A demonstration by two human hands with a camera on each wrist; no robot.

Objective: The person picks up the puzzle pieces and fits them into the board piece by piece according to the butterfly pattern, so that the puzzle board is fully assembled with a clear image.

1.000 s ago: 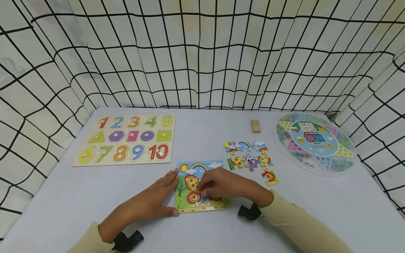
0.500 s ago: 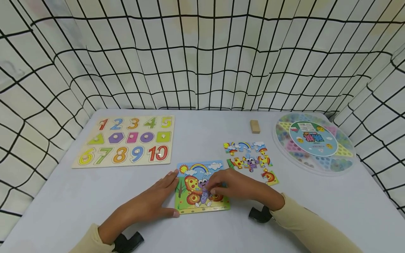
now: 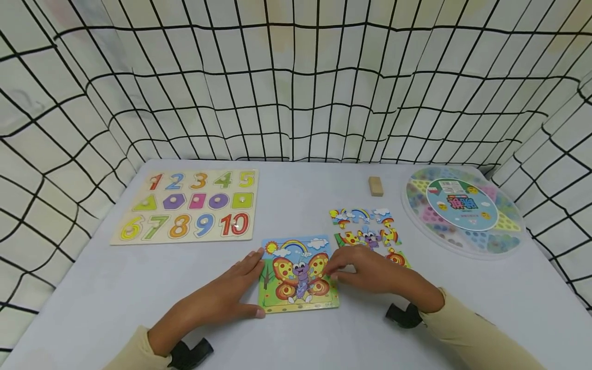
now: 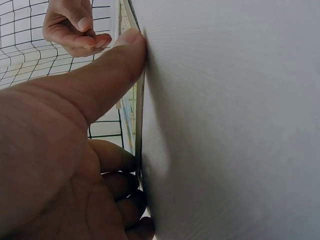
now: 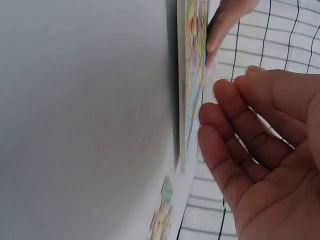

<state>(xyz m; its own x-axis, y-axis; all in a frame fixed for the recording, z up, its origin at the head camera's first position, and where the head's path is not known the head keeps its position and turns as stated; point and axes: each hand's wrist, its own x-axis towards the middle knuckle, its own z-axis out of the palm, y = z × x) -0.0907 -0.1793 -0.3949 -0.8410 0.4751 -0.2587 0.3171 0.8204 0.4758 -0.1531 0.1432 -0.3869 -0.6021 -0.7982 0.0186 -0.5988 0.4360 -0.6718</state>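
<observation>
Right hand [image 3: 365, 270] withdrawn to the right edge of the butterfly board [image 3: 298, 275]

Since the earlier frame, the right hand has moved off the butterfly's middle, leaving nearly the whole figure uncovered; the left hand [image 3: 226, 288] has kept its place. The right hand's fingers are loosely curved, with the thumb close to the forefinger; whether those two tips touch cannot be told. They hang just over the board's right edge, apart from its surface in the right wrist view. The left hand is spread against the left edge, thumb near the close corner, fingertips farther up. The board lies flat between the hands: thin, nearly square, pale-edged, brightly printed.

Just beyond the right hand lie jigsaw pieces [image 3: 370, 237], flat and tabbed, partly hidden by it. Further out, I note a small oblong block [image 3: 376, 186], apparently plain wood, and a round, clear case [image 3: 462, 216] with a printed disc label. To the far left is a pale number board [image 3: 185, 190] with knobbed shapes. A smooth white tabletop [image 3: 310, 339] bears everything; black cord netting [image 3: 292, 75] stands behind.
</observation>
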